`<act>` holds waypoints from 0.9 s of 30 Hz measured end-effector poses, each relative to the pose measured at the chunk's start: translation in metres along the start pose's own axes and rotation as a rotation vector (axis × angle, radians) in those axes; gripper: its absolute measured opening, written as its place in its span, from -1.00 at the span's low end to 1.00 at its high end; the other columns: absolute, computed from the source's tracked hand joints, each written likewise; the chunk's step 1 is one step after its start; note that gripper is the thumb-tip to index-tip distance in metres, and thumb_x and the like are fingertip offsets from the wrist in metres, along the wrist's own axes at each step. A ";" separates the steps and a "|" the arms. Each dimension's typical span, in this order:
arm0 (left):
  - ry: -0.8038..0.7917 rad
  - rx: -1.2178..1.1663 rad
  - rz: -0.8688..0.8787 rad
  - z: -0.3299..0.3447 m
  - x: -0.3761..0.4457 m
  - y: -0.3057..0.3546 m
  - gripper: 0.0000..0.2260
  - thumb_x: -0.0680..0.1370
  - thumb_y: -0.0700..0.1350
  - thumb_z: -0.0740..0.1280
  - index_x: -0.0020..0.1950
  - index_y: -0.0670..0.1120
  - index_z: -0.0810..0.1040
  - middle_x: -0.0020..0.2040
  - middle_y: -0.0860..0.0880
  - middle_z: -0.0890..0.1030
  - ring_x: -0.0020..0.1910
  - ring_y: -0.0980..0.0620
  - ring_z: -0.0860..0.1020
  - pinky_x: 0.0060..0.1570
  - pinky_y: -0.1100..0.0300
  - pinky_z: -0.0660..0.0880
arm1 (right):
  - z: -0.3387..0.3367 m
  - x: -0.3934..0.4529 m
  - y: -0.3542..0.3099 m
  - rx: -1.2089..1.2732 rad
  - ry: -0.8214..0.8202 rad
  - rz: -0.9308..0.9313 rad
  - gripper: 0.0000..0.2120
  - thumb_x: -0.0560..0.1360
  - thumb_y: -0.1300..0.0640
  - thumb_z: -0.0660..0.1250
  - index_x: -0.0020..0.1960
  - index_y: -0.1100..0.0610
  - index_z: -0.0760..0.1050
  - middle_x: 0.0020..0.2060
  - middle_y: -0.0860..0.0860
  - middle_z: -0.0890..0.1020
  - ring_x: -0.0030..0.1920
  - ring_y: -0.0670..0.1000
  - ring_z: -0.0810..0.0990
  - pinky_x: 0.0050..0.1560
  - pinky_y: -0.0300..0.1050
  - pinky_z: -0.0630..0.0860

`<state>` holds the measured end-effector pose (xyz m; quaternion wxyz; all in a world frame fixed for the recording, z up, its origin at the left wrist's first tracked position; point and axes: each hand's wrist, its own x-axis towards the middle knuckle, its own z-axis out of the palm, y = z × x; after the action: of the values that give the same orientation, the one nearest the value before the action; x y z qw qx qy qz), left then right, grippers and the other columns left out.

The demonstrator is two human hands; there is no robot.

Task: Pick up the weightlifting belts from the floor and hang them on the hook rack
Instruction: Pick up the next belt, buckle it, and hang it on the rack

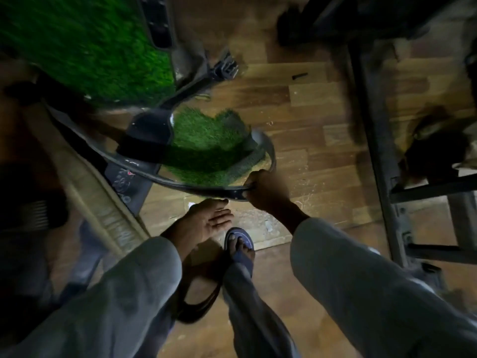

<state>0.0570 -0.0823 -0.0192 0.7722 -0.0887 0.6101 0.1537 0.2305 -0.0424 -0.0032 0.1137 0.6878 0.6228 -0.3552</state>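
Grey sleeves (361, 293) fill the bottom of the view, both arms reaching down and forward. Right fingers (254, 178) are curled tight around the black belt (180, 182), and the right hand (268, 192) holds its strap end edge-on, so the belt arcs away to the left, above the floor. Left hand (206, 220) hangs just below it, palm up, fingers spread and loose, gripping nothing. Writing now: white and red lettering shows on a dark belt (126, 182) lying under that arc, too blurred to read. Pale print on the tan belt (103, 210) beside it is no clearer. Down below, a sandalled foot (238, 244) stands on wood-plank flooring (309, 104). Green turf (85, 42) covers the upper left, with a loose turf scrap (206, 140) inside the belt's curve. Dark metal framing (374, 140) runs down the right side.
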 end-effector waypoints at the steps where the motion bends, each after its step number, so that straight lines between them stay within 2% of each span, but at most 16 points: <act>1: -0.001 -0.046 0.005 -0.007 -0.022 -0.004 -0.64 0.57 -0.10 0.47 0.28 -0.25 0.55 0.16 -0.24 0.61 0.18 -0.20 0.61 0.18 -0.06 0.54 | -0.004 -0.015 -0.018 0.038 -0.054 -0.030 -0.76 0.44 -0.01 0.49 0.04 0.08 0.64 0.03 0.12 0.67 0.08 0.24 0.66 -0.01 0.07 0.63; 3: -0.011 -0.134 0.044 -0.017 -0.063 -0.007 -0.54 0.33 0.06 0.62 0.02 -0.19 0.57 -0.12 -0.15 0.61 -0.12 -0.10 0.54 0.05 -0.03 0.56 | -0.017 -0.043 -0.055 0.076 -0.170 -0.117 -0.85 0.39 0.05 0.51 -0.21 0.05 0.55 -0.19 0.04 0.62 -0.05 0.21 0.66 -0.11 -0.02 0.54; 4: -0.009 -0.199 0.067 -0.022 -0.088 -0.007 -0.55 0.31 0.11 0.63 -0.07 -0.17 0.57 -0.21 -0.12 0.61 -0.17 -0.07 0.53 0.03 -0.03 0.56 | -0.026 -0.057 -0.075 0.092 -0.215 -0.170 -0.81 0.37 0.07 0.50 -0.30 0.01 0.50 -0.25 0.02 0.60 -0.09 0.19 0.65 -0.13 -0.03 0.51; 6: 0.030 -0.330 0.124 -0.036 -0.136 -0.006 -0.67 0.48 0.08 0.54 -0.10 -0.17 0.58 -0.24 -0.12 0.69 -0.13 -0.09 0.62 0.17 -0.08 0.58 | -0.044 -0.089 -0.111 0.148 -0.256 -0.223 -0.89 0.39 0.12 0.54 -0.24 0.07 0.62 -0.19 0.11 0.67 -0.05 0.18 0.66 -0.09 -0.04 0.54; 8: 0.054 -0.468 0.189 -0.051 -0.182 -0.003 -0.67 0.56 0.10 0.46 -0.01 -0.18 0.59 -0.18 -0.17 0.73 -0.12 -0.13 0.67 0.11 -0.09 0.63 | -0.061 -0.119 -0.145 0.189 -0.288 -0.248 -0.86 0.45 0.20 0.55 -0.06 0.27 0.71 -0.12 0.20 0.69 -0.06 0.12 0.64 -0.15 -0.14 0.49; 9: 0.050 -0.529 0.220 -0.061 -0.206 -0.001 -0.60 0.55 0.14 0.46 0.10 -0.19 0.59 -0.06 -0.22 0.73 -0.06 -0.17 0.68 0.10 -0.10 0.65 | -0.069 -0.133 -0.161 0.202 -0.313 -0.249 -0.86 0.48 0.21 0.54 -0.06 0.30 0.70 -0.14 0.20 0.68 -0.08 0.09 0.63 -0.20 -0.15 0.47; 11: 0.069 -0.639 0.260 -0.078 -0.250 0.003 -0.44 0.52 0.18 0.45 0.33 -0.21 0.56 0.22 -0.36 0.63 0.16 -0.25 0.65 0.33 -0.09 0.54 | -0.087 -0.160 -0.194 0.263 -0.330 -0.208 -0.83 0.50 0.24 0.51 -0.25 0.21 0.65 -0.29 0.17 0.64 -0.23 0.01 0.62 -0.26 -0.12 0.45; 12: 0.038 -0.690 0.294 -0.085 -0.275 0.006 -0.48 0.54 0.17 0.42 0.31 -0.21 0.60 0.26 -0.35 0.62 0.21 -0.22 0.63 0.40 -0.05 0.48 | -0.096 -0.175 -0.211 0.363 -0.339 -0.170 -0.76 0.51 0.26 0.50 -0.32 0.16 0.60 -0.35 0.14 0.60 -0.30 -0.02 0.60 -0.28 -0.13 0.47; 13: 0.052 -0.694 0.321 -0.089 -0.301 0.014 -0.58 0.59 0.13 0.38 0.17 -0.22 0.70 0.17 -0.28 0.69 0.17 -0.17 0.64 0.39 -0.03 0.48 | -0.103 -0.186 -0.224 0.492 -0.366 -0.114 -0.72 0.53 0.28 0.47 -0.33 0.14 0.54 -0.35 0.13 0.58 -0.32 -0.01 0.59 -0.26 -0.12 0.51; 15: 0.038 -0.647 0.399 -0.105 -0.339 0.027 -0.62 0.65 0.03 0.34 -0.11 -0.22 0.78 0.01 -0.20 0.75 0.12 -0.14 0.67 0.40 -0.06 0.47 | -0.118 -0.219 -0.253 0.732 -0.461 -0.019 -0.78 0.58 0.31 0.37 -0.23 0.15 0.53 -0.31 0.09 0.61 -0.29 0.00 0.61 -0.16 -0.06 0.59; 17: 0.020 -0.523 0.453 -0.113 -0.380 0.040 -0.74 0.65 -0.09 0.33 0.04 -0.24 0.73 0.17 -0.21 0.71 0.27 -0.19 0.63 0.46 -0.14 0.42 | -0.126 -0.253 -0.276 0.998 -0.512 0.060 -0.88 0.58 0.33 0.34 -0.12 0.20 0.56 -0.38 0.02 0.65 -0.34 -0.01 0.64 -0.15 -0.03 0.65; 18: 0.037 -0.443 0.493 -0.116 -0.393 0.046 -0.81 0.66 -0.15 0.32 0.12 -0.23 0.68 0.16 -0.20 0.72 0.25 -0.18 0.65 0.43 -0.15 0.44 | -0.130 -0.267 -0.284 1.107 -0.503 0.094 -0.89 0.58 0.32 0.33 -0.11 0.22 0.56 -0.40 0.03 0.64 -0.34 0.02 0.64 -0.16 -0.01 0.67; 21: 0.073 -0.254 0.535 -0.124 -0.436 0.051 -0.90 0.67 -0.23 0.30 0.04 -0.17 0.61 -0.19 -0.08 0.76 -0.17 -0.02 0.74 0.11 0.00 0.63 | -0.142 -0.305 -0.298 1.292 -0.514 0.137 -0.80 0.58 0.33 0.29 -0.22 0.23 0.51 -0.29 0.16 0.55 -0.27 0.15 0.54 -0.10 0.10 0.67; 24: 0.045 -0.074 0.606 -0.130 -0.477 0.052 -0.91 0.66 -0.20 0.33 0.00 -0.12 0.62 -0.22 -0.03 0.76 -0.23 0.03 0.72 0.03 0.04 0.65 | -0.162 -0.333 -0.308 1.236 -0.570 0.171 -0.79 0.56 0.15 0.32 -0.24 0.14 0.55 -0.14 0.15 0.64 -0.17 0.20 0.65 0.10 0.18 0.66; 25: 0.046 -0.033 0.625 -0.132 -0.490 0.051 -0.92 0.66 -0.20 0.34 0.02 -0.12 0.62 -0.19 -0.04 0.76 -0.20 0.00 0.72 0.06 0.00 0.64 | -0.170 -0.341 -0.313 1.139 -0.562 0.186 -0.77 0.55 0.01 0.33 -0.20 0.12 0.58 -0.11 0.12 0.65 -0.19 0.16 0.64 0.03 0.10 0.67; 27: 0.001 -0.028 0.681 -0.136 -0.512 0.043 -0.92 0.63 -0.19 0.39 0.10 -0.14 0.62 -0.03 -0.14 0.74 -0.05 -0.11 0.69 0.16 -0.09 0.60 | -0.184 -0.355 -0.325 1.002 -0.493 0.208 -0.52 0.59 -0.25 0.22 -0.10 0.16 0.62 -0.14 0.06 0.66 -0.34 0.02 0.54 -0.25 -0.14 0.55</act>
<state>-0.1887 -0.1517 0.4463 0.6748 0.1093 0.6030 0.4112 -0.0008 -0.1432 0.4459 -0.0501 0.6119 0.2623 -0.7445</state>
